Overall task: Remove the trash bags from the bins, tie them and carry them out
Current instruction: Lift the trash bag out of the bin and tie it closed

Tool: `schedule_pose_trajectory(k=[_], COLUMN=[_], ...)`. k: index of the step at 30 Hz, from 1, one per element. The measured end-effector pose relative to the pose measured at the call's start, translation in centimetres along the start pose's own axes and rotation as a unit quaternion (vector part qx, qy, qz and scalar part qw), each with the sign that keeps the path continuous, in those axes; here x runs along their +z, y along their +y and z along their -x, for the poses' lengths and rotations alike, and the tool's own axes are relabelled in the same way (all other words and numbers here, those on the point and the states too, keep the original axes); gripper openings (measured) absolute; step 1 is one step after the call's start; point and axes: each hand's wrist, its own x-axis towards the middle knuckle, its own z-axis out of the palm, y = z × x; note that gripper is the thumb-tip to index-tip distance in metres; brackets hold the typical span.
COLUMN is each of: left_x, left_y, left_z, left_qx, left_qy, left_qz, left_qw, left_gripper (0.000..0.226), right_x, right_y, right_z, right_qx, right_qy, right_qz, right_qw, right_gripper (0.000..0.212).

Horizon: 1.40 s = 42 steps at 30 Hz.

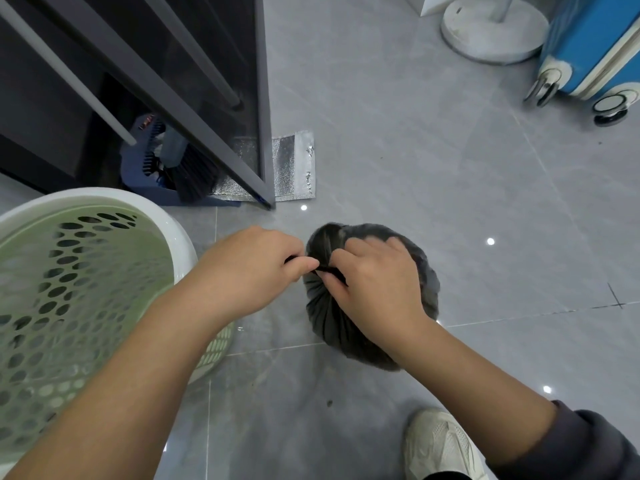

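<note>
A small dark grey trash bag (332,327) sits on the grey tiled floor, gathered into pleats at its top. My left hand (252,268) pinches a thin black strand of the bag's neck between thumb and forefinger. My right hand (374,282) rests on top of the bag and grips the other end of the same strand, hiding much of the bag's upper side. To the left stands a pale green perforated bin (69,306) with a white rim, no bag visible inside it.
A dark glass door frame (263,133) stands behind the bin, with a blue dustpan and brush (166,168) behind it and a silver foil mat (294,164) at its foot. A white fan base (491,32) and blue suitcase (595,43) sit far right. My white shoe (440,445) is at bottom.
</note>
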Motion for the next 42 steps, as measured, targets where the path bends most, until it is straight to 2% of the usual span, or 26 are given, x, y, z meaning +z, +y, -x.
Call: schedule_pose_trajectory(k=[3, 7, 10, 12, 16, 19, 24, 30, 32, 34, 37, 40, 42], left_x=[0.3, 0.9, 1.0, 0.7, 0.2, 0.3, 0.7, 0.7, 0.5, 0.2, 0.4, 0.9, 0.9], left_y=[0.1, 0.0, -0.1, -0.1, -0.5, -0.9, -0.7, -0.5, -0.6, -0.8, -1.2, -1.0, -0.8], left_z=[-0.1, -0.5, -0.5, -0.4, -0.2, 0.0, -0.3, -0.1, 0.2, 0.4, 0.4, 0.3, 0.3], left_qx=[0.002, -0.017, -0.014, -0.012, -0.026, -0.024, -0.028, -0.010, -0.005, -0.009, -0.014, -0.007, -0.011], left_qy=[0.003, 0.006, 0.018, 0.014, 0.000, 0.002, -0.010, -0.035, -0.040, -0.025, 0.014, 0.031, 0.043], left_qz=[0.030, 0.094, 0.062, 0.043, 0.034, 0.029, 0.072, 0.052, 0.030, 0.013, 0.029, 0.055, 0.064], left_qw=[1.000, 0.995, 0.998, 0.999, 0.999, 0.999, 0.997, 0.998, 0.999, 1.000, 0.999, 0.998, 0.997], left_gripper=[0.031, 0.023, 0.020, 0.025, 0.042, 0.041, 0.022, 0.022, 0.024, 0.030, 0.030, 0.027, 0.025], right_x=[0.1, 0.2, -0.3, -0.2, 0.0, 0.3, -0.1, -0.6, -0.5, -0.4, -0.2, -0.2, -0.4], right_y=[0.1, 0.1, 0.1, 0.3, 0.7, 1.0, 0.3, 0.5, 0.4, 0.5, 0.9, 1.0, 0.9], right_z=[-0.1, -0.7, -0.6, -0.6, -0.5, -0.2, -0.2, -0.5, -0.2, 0.0, 0.1, -0.4, -0.8], right_qx=[-0.011, 0.010, 0.033, 0.043, -0.038, -0.094, -0.008, 0.057, 0.061, 0.053, -0.003, -0.034, -0.020], right_qy=[0.016, -0.013, -0.049, -0.086, -0.045, -0.067, -0.086, -0.127, -0.116, -0.110, -0.130, -0.134, -0.129], right_qz=[-0.004, -0.030, -0.038, -0.049, -0.072, -0.088, -0.069, -0.100, -0.122, -0.162, -0.204, -0.183, -0.138], right_qw=[1.000, 0.999, 0.998, 0.994, 0.996, 0.989, 0.994, 0.985, 0.984, 0.979, 0.970, 0.973, 0.982], right_gripper=[0.025, 0.028, 0.025, 0.023, 0.028, 0.026, 0.021, 0.021, 0.016, 0.020, 0.023, 0.022, 0.021])
